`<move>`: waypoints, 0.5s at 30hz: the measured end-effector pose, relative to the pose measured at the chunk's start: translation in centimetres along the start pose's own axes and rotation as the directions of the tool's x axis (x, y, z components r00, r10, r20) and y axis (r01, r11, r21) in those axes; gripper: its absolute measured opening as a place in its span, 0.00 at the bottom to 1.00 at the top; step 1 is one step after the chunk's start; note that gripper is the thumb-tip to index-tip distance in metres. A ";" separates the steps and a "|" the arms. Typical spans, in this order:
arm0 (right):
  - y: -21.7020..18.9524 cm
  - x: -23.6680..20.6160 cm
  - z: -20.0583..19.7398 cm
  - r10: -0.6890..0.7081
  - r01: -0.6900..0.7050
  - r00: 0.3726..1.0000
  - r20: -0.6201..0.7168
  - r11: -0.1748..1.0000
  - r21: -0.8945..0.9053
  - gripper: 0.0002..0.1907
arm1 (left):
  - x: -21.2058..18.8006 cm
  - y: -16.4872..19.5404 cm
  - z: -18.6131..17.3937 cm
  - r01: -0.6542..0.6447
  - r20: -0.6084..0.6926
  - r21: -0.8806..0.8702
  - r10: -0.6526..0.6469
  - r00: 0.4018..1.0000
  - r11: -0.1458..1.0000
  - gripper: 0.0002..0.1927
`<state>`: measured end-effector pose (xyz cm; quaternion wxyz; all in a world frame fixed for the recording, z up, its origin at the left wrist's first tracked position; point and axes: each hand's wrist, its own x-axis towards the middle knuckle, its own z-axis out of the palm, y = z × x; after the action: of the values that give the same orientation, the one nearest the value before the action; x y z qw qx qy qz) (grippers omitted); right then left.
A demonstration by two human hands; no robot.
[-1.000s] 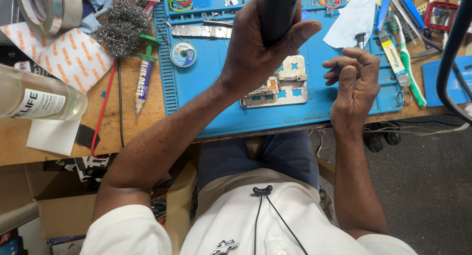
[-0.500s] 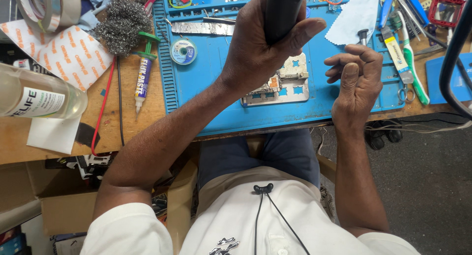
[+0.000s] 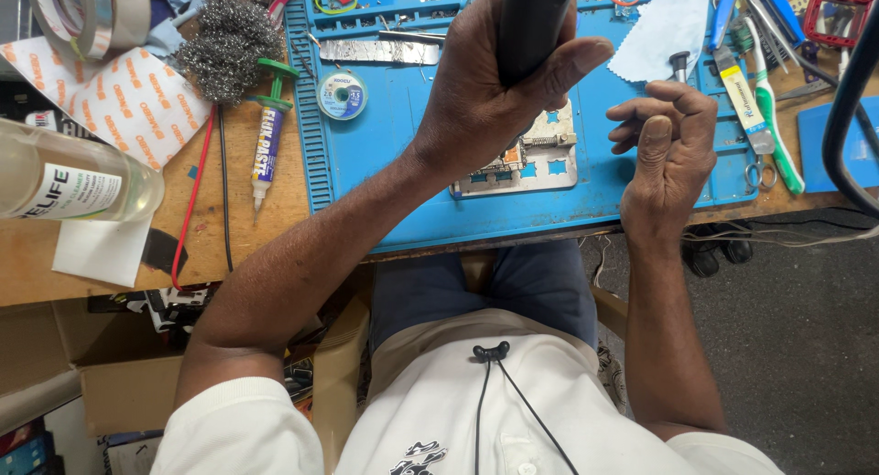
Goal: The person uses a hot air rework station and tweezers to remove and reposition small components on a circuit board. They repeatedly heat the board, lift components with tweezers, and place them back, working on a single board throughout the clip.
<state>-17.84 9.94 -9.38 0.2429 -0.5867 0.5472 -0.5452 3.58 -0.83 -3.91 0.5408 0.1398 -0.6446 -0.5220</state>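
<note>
— Left hand point(image 3: 485, 100)?
— Grip wrapped tight round a black tool handle point(image 3: 531, 22); top cut off, tip hidden. Under it, a circuit board point(image 3: 526, 159) on the blue mat point(image 3: 394, 164).
— Right hand point(image 3: 664, 150)?
— Fingers curled loosely, apparently empty, over the desk point(image 3: 275, 210) edge.

The picture is bright and even, like daylight from above. The blue mat point(image 3: 412, 164) looks clear and sharp. Shadows are soft and small under the left hand point(image 3: 494, 100). The clear bottle point(image 3: 73, 178) at the left edge shines a little. The frame edges bend slightly, and the floor at lower right is darker.
</note>
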 end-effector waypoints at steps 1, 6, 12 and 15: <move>0.0 0.0 0.0 -0.001 0.001 1.000 0.000 1.000 0.000 0.23 | 0.0 0.0 0.0 -0.001 0.002 -0.006 0.001 1.000 1.000 0.15; 0.1 0.0 0.0 -0.005 0.005 1.000 0.001 1.000 -0.005 0.23 | 0.2 -0.1 0.0 -0.016 0.026 -0.022 0.016 1.000 1.000 0.14; 0.0 0.1 0.0 -0.004 0.004 1.000 0.000 1.000 -0.012 0.23 | 0.1 -0.2 0.1 -0.005 0.033 -0.032 0.006 0.999 0.999 0.15; 0.0 0.1 0.0 -0.002 0.002 1.000 -0.002 1.000 -0.011 0.24 | 0.1 -0.2 0.2 -0.014 0.038 -0.020 0.015 0.999 1.000 0.16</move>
<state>-17.83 9.86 -9.35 0.2387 -0.5883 0.5496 -0.5430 3.31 -0.90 -4.01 0.5335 0.1197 -0.6507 -0.5269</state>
